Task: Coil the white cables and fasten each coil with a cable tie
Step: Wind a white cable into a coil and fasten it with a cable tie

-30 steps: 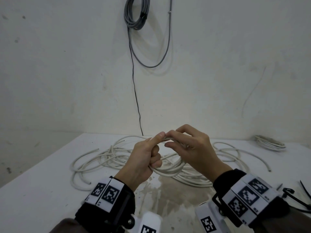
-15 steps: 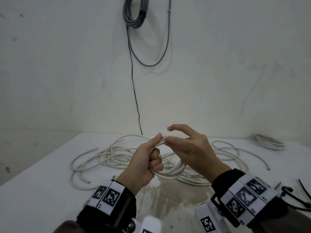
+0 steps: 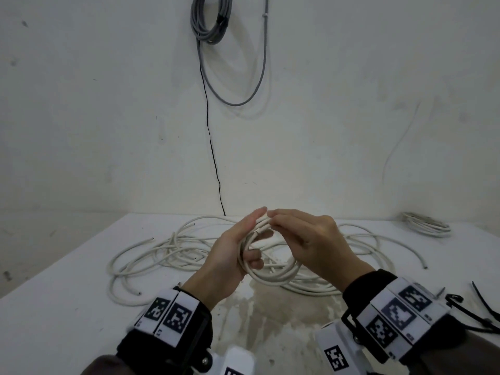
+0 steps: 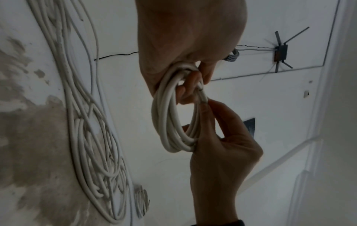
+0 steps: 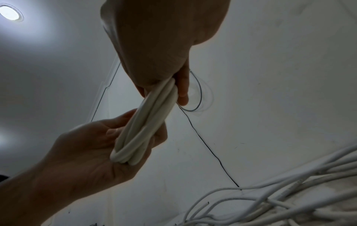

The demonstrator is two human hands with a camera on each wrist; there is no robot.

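A small coil of white cable is held up above the table between both hands. My left hand grips its left side, fingers curled through the loops and thumb up along the top. My right hand pinches the coil's top right, where a cable end lies. A tangle of loose white cables sprawls on the white table behind the hands. Black cable ties lie at the right edge.
A finished white coil sits at the table's far right corner. Grey cable hangs coiled on the wall, with a thin black wire running down to the table. A worn grey patch marks the table near me.
The coil has been turned up so its loops face me. My left thumb has straightened along its top, and my right fingers have closed down onto the coil.
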